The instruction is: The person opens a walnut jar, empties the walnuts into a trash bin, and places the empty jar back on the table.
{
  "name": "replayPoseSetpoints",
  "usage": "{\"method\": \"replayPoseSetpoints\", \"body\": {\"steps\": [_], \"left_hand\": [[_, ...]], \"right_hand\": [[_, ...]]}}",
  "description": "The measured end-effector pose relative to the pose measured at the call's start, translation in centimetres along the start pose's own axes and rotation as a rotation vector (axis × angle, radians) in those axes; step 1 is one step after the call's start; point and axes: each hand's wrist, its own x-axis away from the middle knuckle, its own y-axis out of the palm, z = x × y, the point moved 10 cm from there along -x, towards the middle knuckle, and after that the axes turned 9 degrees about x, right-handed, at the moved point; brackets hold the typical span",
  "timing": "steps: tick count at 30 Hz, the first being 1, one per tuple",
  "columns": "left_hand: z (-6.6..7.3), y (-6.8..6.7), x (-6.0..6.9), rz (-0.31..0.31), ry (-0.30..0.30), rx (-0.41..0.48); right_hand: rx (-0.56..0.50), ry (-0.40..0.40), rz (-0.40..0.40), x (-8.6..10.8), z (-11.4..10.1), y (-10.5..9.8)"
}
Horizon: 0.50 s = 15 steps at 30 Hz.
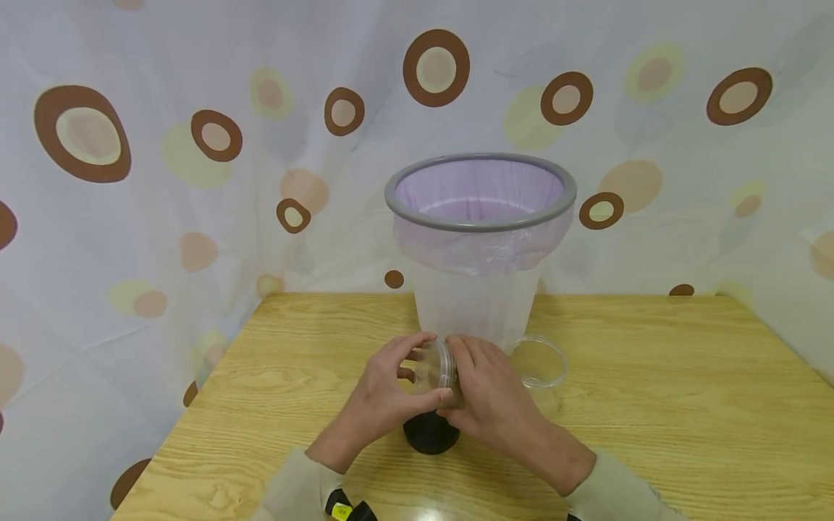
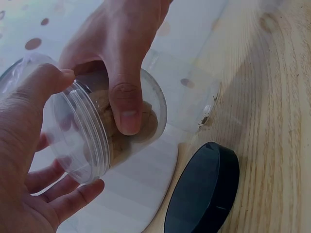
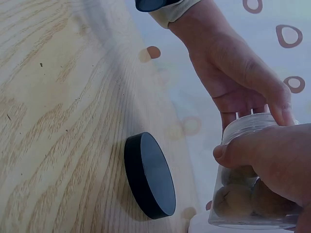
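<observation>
My right hand point(image 1: 495, 391) grips a clear jar tipped on its side, the thumb across its wall. Several brown round things point(image 3: 233, 200) show inside the jar in the right wrist view. At the jar's threaded mouth point(image 2: 92, 133), my left hand point(image 1: 384, 383) curls round the clear rim, thumb on one edge and fingertips on the other. Whether a separate clear piece sits at the mouth, I cannot tell. Below both hands, a black round lid point(image 1: 431, 433) lies on the table, seen also as a dark lid point(image 3: 149, 175) in the right wrist view.
A translucent bin with a grey rim point(image 1: 481, 226) and purple liner stands behind the hands. Just right of the hands is another clear container point(image 1: 539, 363), with dark crumbs point(image 2: 204, 120) near its edge in the left wrist view. A spotted curtain hangs around the wooden table point(image 1: 651, 391).
</observation>
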Motion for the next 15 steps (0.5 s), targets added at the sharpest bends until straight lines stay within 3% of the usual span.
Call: {"method": "replayPoseSetpoints", "body": {"steps": [7,15], "left_hand": [[-0.2,-0.2,0.2,0.013,-0.009,0.009],[-1.1,-0.4,0.1,0.061,-0.106,0.126]], "right_hand": [[0.008,-0.006,0.029,0.0,-0.2,0.0],[0.086,-0.025,0.091,-0.2,-0.7,-0.6]]}}
